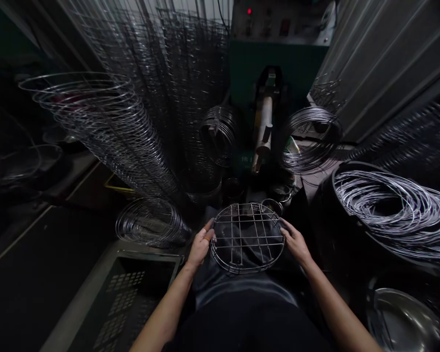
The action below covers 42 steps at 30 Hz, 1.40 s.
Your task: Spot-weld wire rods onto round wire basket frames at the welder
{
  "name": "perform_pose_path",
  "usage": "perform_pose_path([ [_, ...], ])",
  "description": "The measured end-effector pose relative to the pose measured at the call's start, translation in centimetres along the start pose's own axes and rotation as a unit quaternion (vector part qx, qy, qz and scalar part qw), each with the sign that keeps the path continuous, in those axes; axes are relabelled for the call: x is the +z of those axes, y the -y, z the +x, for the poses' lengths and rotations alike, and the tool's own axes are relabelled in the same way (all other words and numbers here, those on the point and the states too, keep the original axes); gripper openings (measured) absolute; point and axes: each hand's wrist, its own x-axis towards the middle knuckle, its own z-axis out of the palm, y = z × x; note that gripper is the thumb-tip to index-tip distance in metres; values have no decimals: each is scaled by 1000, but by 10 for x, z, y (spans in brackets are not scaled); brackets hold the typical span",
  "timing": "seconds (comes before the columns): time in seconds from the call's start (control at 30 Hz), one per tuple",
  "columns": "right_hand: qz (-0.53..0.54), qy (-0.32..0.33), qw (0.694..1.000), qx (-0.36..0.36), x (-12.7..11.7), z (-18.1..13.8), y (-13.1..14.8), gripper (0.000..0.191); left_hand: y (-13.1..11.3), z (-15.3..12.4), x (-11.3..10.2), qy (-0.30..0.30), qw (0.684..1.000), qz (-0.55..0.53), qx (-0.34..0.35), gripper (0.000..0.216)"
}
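A round wire grid rack (246,238) lies over my lap, level and facing up. My left hand (201,244) grips its left rim with the fingers curled round the wire. On the opposite side my right hand (296,241) holds the right rim the same way. Just beyond the rack stands a green welding machine (275,63) with a pale metal arm (264,132) pointing down towards me.
Stacks of wire rings (106,122) lean at the left, and a loose bundle of rings (150,222) lies by my left hand. A drum of coiled wire rings (396,205) sits at the right, a grey perforated crate (128,293) at lower left, a shiny bowl (403,318) at lower right.
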Motion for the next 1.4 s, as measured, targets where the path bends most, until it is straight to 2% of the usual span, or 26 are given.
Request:
perform_pose_path([
  [0.3,-52,15,998,-32,-4,-4,-5,43,4,11,-9,77,992,100,0,47],
  [0.4,-64,19,997,-35,-5,-6,-11,43,4,11,-12,97,983,153,17,39],
  [0.57,-120,0,992,-42,-2,-11,-23,41,-1,16,-22,152,962,226,22,42],
  [0.67,-160,14,986,-37,-3,-12,-26,41,-10,23,-37,223,945,237,-26,52],
  [0.77,-131,84,987,-47,-9,-11,-26,44,-21,29,-53,320,915,221,-105,75],
  [0.83,-114,147,981,-52,-17,-10,-23,47,-25,29,-57,360,896,229,-126,96],
  [0.9,-116,212,969,-54,-26,-9,-17,52,-24,25,-54,356,892,256,-111,111],
  [0.97,-130,276,951,-54,-35,-8,-10,62,-17,17,-46,314,904,275,-92,119],
  [1.07,-180,330,926,-41,-40,-11,2,90,-3,6,-35,259,929,250,-90,125],
  [1.13,-238,320,917,-7,-37,-16,8,104,4,1,-32,240,938,231,-94,125],
  [1.23,-286,283,914,46,-28,-23,11,108,8,0,-31,219,941,242,-92,123],
  [1.4,-233,251,939,26,-21,-38,6,109,14,2,-34,184,952,231,-82,126],
])
